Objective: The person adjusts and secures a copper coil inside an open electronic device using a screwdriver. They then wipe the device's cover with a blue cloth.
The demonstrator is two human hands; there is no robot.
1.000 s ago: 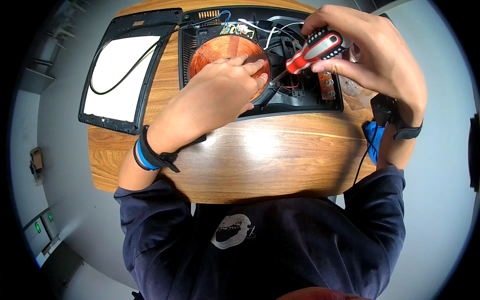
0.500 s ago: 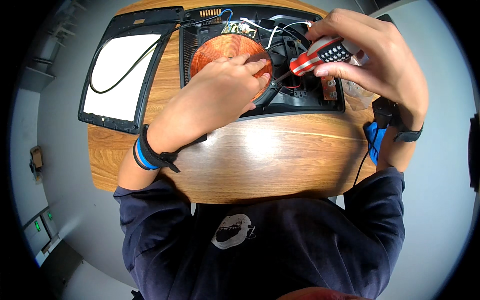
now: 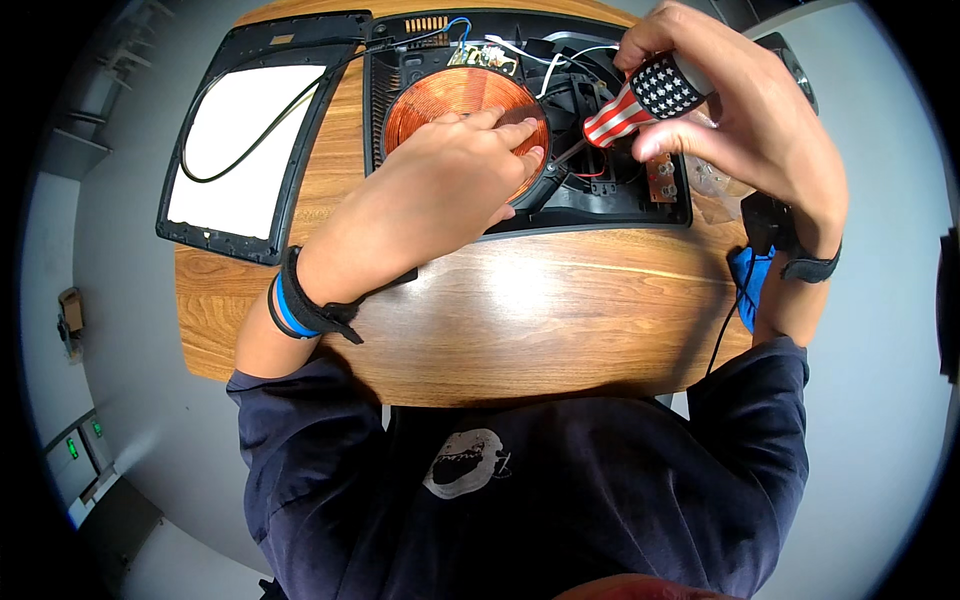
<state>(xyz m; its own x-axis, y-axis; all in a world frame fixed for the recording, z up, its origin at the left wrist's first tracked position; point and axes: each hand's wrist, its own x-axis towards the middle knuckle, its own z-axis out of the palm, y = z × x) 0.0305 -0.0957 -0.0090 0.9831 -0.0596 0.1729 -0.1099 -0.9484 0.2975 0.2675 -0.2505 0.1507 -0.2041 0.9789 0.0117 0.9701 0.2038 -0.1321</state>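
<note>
My left hand (image 3: 440, 175) lies with its fingers stretched out over the round copper coil (image 3: 450, 88), which sits in the open black housing of an induction cooker (image 3: 610, 212). In my right hand (image 3: 765, 125), thumb and fingers grip a screwdriver (image 3: 628, 112) by its thick handle with red and white stripes and white stars on black. Tilted down to the left, its shaft meets the coil's lower right edge, close to my left fingertips. Whether the tip sits in a screw is too small to tell. Part of the coil is hidden under my left hand.
The detached black-framed cover (image 3: 245, 150) with a white panel lies to the left, a black cable looped across it. White wires (image 3: 548, 72) and a small reddish circuit board (image 3: 661, 178) show inside the housing. Blue cloth (image 3: 752, 285) and a clear plastic bag (image 3: 715, 180) are at the right.
The screwdriver handle has turned, so more of its starred side faces up. My right hand's fingers have shifted slightly around it, while my left hand stays on the coil.
</note>
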